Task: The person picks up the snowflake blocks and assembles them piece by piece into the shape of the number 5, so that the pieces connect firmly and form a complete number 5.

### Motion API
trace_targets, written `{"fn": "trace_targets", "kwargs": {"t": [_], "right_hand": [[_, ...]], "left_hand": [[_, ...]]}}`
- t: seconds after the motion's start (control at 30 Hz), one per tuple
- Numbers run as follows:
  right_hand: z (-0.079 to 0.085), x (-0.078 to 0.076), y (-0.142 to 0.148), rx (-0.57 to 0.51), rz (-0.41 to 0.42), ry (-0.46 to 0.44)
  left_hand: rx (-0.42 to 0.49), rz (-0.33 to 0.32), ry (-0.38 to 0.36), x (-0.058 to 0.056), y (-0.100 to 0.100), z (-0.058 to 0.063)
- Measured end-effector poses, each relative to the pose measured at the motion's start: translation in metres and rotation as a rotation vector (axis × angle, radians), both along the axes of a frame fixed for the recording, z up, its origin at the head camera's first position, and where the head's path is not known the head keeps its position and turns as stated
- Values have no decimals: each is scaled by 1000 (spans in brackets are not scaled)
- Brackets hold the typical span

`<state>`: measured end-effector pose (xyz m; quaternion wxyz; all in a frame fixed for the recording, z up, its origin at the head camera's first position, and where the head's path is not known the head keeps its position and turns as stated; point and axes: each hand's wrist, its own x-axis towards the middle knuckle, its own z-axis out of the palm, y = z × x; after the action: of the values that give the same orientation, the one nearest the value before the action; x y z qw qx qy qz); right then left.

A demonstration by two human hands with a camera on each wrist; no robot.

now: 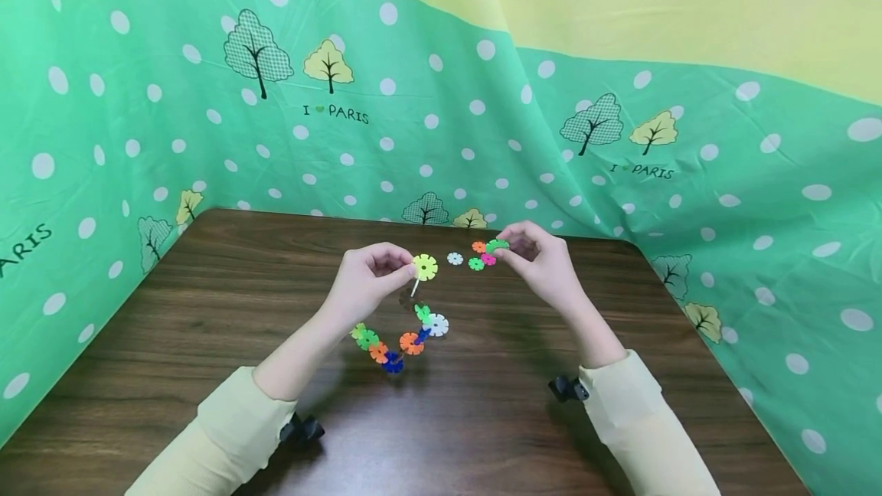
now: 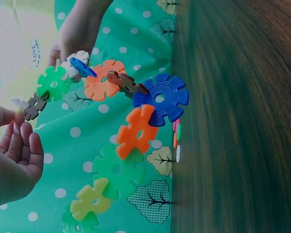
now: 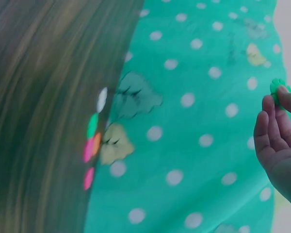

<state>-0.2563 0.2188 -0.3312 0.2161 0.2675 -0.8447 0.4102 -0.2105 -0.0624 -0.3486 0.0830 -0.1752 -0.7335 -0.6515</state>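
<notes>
My left hand (image 1: 365,282) pinches a yellow notched interlocking disc (image 1: 425,267) between thumb and fingertips. From it hangs a curved chain of joined discs in white, brown, green, blue, orange and yellow; a blue disc (image 1: 393,362) is at its lowest bend. In the left wrist view the chain swings past an orange disc (image 2: 105,80) to the blue one, then back up to green and yellow discs. My right hand (image 1: 540,262) pinches a single green disc (image 1: 497,246) at the far right, apart from the chain. Its fingers show beside that disc in the right wrist view.
Several loose discs lie toward the table's far side: a white disc (image 1: 455,259), a green disc (image 1: 476,264), an orange disc (image 1: 478,247) and pink ones. The dark wooden table (image 1: 482,419) ends at a green dotted curtain (image 1: 427,144) behind and on both sides.
</notes>
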Motion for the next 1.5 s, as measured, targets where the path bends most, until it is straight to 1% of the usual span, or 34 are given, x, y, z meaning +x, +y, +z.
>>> {"fn": "trace_targets", "kwargs": {"t": [0.1, 0.17, 0.23, 0.27, 0.43, 0.53, 0.7, 0.9, 1.0, 1.1, 1.33, 1.5], "right_hand": [[15, 21, -15, -25, 32, 42], [26, 34, -25, -45, 63, 54], [33, 45, -34, -60, 90, 71], [34, 47, -37, -79, 112, 79], [18, 39, -42, -151, 204, 138], [11, 35, -44, -171, 235, 158], [9, 36, -50, -165, 266, 171], [6, 36, -55, -131, 253, 185], [5, 35, -57, -133, 267, 179], [4, 35, -59, -153, 289, 176], [2, 34, -60, -253, 362, 175], [2, 35, -60, -280, 388, 151]], "left_hand": [[2, -2, 8, 1, 1, 1], [3, -3, 11, 1, 1, 2], [2, -4, 14, 2, 2, 2], [1, -5, 15, 2, 2, 3], [6, -16, 14, 4, 4, 6], [12, -18, 16, 5, 6, 7], [16, -21, 16, 5, 7, 7], [16, -27, 15, 6, 9, 6], [18, -31, 17, 5, 9, 5], [21, -34, 19, 5, 9, 5], [13, -30, 16, 5, 9, 3], [18, -32, 5, 6, 9, 2]]}}
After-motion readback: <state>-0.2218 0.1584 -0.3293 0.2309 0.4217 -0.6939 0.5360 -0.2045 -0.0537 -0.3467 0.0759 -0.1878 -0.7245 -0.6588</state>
